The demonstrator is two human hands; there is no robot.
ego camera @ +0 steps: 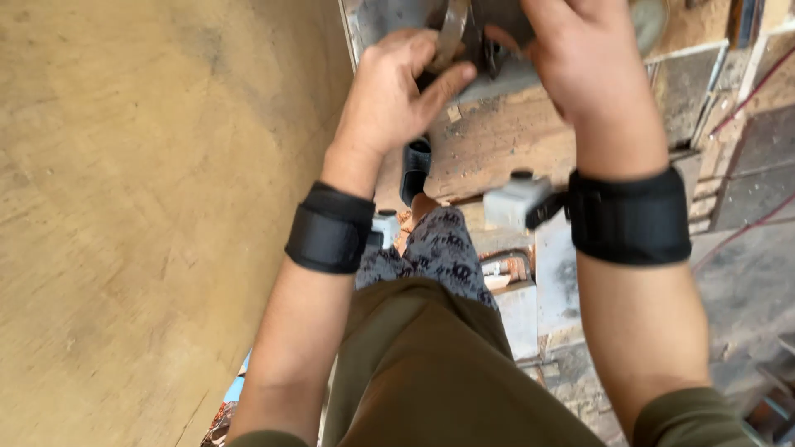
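- Left hand (396,95) is curled shut around a curved grey metal strip (451,33), thumb pressed toward the fingers; strip sits at the top centre of the view.
- Metal strip's long axis runs roughly up-down in the view, bowed, upper end cut off by the top edge; which way its far end points can't be told.
- Right hand (580,62) is just beside it, fingers bent down over a dark metal part (495,50); fingertips run out of view, so how tight the hold is can't be told.
- Dark part sits between the two hands, touching the strip; its shape is blurred.
- Both rest over a grey metal plate (373,25) at the top, with a worn wooden bench (489,141) surface just below it.
- Black wrist straps (330,228) on both forearms; right one carries a small whitish box (515,203).
- Olive sleeves, olive shirt (422,372) and patterned grey trousers (439,248) fill the lower middle.
- Large tan plywood sheet (141,207) covers the left side.
- Right side: grey slabs (745,165) and thin red lines across them, blurred.
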